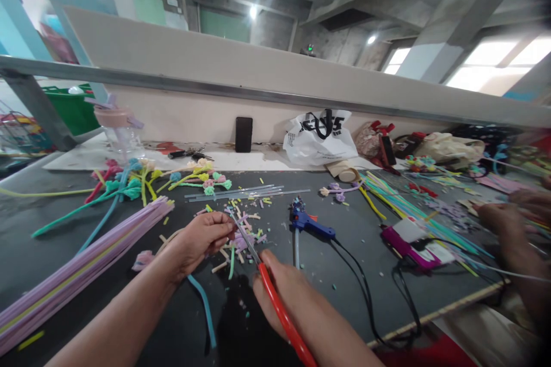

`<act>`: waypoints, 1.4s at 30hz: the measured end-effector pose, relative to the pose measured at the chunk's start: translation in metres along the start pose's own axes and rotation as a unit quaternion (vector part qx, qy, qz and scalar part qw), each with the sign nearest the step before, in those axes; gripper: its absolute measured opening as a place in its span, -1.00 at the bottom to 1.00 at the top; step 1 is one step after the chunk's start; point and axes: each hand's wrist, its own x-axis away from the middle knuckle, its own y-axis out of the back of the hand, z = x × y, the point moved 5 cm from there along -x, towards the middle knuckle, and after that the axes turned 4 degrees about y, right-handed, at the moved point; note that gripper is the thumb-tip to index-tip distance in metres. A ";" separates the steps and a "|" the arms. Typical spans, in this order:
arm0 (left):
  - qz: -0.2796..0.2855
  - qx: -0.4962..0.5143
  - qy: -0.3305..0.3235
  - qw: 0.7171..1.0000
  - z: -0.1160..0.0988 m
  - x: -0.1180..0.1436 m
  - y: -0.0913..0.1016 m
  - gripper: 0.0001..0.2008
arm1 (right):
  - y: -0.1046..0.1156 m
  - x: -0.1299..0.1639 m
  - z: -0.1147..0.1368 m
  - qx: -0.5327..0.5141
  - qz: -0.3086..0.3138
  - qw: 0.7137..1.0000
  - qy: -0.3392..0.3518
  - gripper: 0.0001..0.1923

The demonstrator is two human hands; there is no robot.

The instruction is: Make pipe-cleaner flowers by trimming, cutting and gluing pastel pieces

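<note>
From the head camera, my left hand [202,238] is curled into a loose fist over the dark grey surface [344,275], pinching a short piece of fuzzy pipe cleaner; my fingers cover most of it, so I cannot tell its colour or length. My right hand [279,292] is closed around the red plastic handle of a pair of scissors [262,275], whose thin metal blades reach up and left, tips just beside my left knuckles. Whether the blades are parted is hard to make out.

Just beyond my hands lies a scatter of short pastel pipe-cleaner offcuts [241,235]. A bundle of long lilac pipe cleaners [86,264] runs off the lower left edge, hemming that side. Right of the scissors a blue hot-glue gun [307,222] lies on its side, its black cord trailing toward the surface's near edge, which has a pale wooden rim [443,309]. Bare surface stays open between the glue gun and a magenta box-shaped device [408,243].

A low beige wall [258,69] closes the far edge; a black phone [243,134] leans against it beside a white plastic bag [318,137]. At far right another person's hand [508,223] is blurred and cut off by the frame.
</note>
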 end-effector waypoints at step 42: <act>-0.004 0.029 -0.014 0.999 0.000 0.000 0.001 -0.83 | 0.003 -0.001 -0.001 -0.049 0.022 0.999 0.000 -0.87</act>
